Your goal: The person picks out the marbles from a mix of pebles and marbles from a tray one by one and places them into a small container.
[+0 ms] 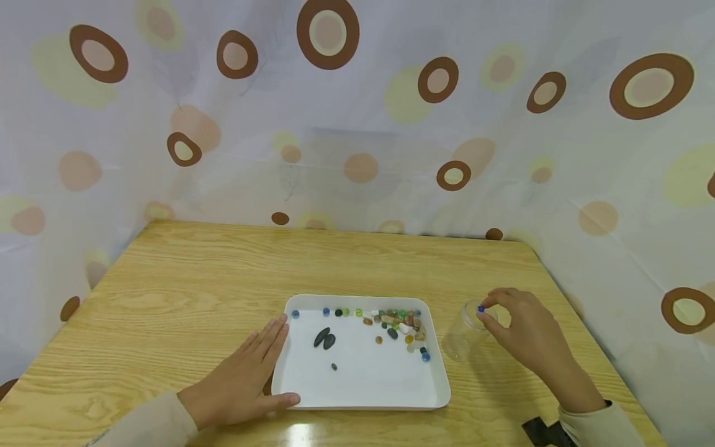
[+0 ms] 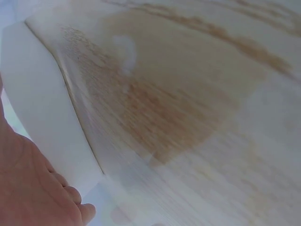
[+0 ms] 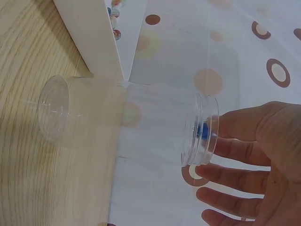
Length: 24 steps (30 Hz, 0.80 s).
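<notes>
My right hand (image 1: 533, 332) pinches a small blue marble (image 1: 481, 308) between thumb and forefinger, right at the mouth of a clear jar (image 1: 459, 345). The right wrist view shows the marble (image 3: 204, 131) at the rim, seen through the clear wall, the other fingers spread outside. Nothing shows inside the jar, which stands upright. Beside it lies a white tray (image 1: 380, 391) with pebbles and marbles. My left hand (image 1: 240, 379) rests along the tray's left side, fingers straight and thumb at the near corner. The left wrist view catches part of that hand (image 2: 35, 183) against the tray wall.
Colored marbles (image 1: 359, 312) line the tray's far side, with mixed stones (image 1: 404, 328) crowded at its far right corner. Dark pebbles (image 1: 329, 341) lie left of its middle. The wooden table (image 1: 223, 267) meets a patterned cloth (image 1: 357, 124) behind and at the sides.
</notes>
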Each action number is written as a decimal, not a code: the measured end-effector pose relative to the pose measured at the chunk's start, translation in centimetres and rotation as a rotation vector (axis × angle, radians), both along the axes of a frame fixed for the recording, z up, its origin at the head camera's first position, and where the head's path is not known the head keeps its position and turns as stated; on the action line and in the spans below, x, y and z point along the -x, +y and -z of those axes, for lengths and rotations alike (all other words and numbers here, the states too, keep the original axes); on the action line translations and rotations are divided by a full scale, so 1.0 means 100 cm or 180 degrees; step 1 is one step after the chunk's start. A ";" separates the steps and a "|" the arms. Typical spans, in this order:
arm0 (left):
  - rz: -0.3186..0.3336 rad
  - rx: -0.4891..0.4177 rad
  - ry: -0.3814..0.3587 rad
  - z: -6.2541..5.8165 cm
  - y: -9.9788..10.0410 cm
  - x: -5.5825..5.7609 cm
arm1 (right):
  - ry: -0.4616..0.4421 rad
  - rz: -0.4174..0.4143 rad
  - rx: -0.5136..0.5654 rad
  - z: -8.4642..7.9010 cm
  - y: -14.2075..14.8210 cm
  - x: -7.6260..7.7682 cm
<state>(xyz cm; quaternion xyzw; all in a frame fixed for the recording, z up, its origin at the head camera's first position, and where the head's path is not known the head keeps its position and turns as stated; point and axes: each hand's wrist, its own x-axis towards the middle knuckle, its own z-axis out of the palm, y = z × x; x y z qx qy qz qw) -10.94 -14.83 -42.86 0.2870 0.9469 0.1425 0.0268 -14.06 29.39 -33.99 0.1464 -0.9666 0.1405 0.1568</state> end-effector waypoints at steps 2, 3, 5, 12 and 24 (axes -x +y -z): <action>0.0009 -0.0004 0.0013 0.000 0.000 0.000 | 0.0026 -0.0007 -0.0013 0.001 0.000 0.000; 0.0010 -0.0003 0.0018 0.001 0.000 0.000 | 0.0038 -0.0012 -0.0012 0.001 0.001 0.001; 0.0011 0.0002 0.0023 0.001 0.000 0.000 | 0.0074 -0.0025 -0.0005 0.002 0.001 0.001; 0.0005 0.0005 0.0031 0.002 -0.001 0.000 | 0.0152 -0.0076 0.0025 0.003 0.002 0.000; -0.0009 -0.0019 0.0025 0.002 0.000 -0.001 | 0.0060 -0.0025 -0.0012 0.003 0.001 0.001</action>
